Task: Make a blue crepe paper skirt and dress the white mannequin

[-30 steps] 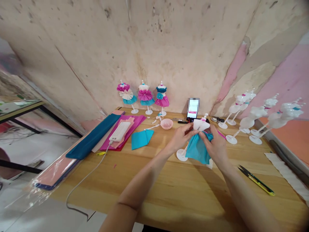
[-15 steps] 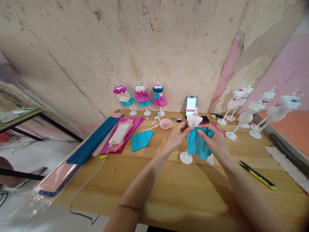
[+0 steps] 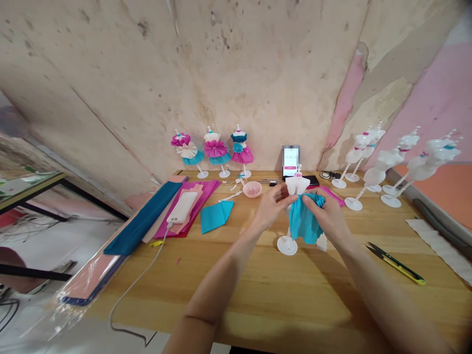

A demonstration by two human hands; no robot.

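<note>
Turquoise paper (image 3: 305,223) is pinched in both hands (image 3: 272,206) (image 3: 326,211) against a white mannequin (image 3: 297,184) on the bench (image 3: 254,280).

Open tabletop (image 3: 280,300) between both forearms (image 3: 217,280), white stand base (image 3: 287,246) at the far end

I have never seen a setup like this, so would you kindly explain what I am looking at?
There is no machine: these are a person's bare hands, seen by a camera worn on the head, looking forward and down. The left hand and right hand pinch gathered turquoise material against a small white mannequin. On the wooden table are three dressed mannequins, a pink bowl, folded turquoise sheets, yellow-and-black snips and more white mannequins.
</note>
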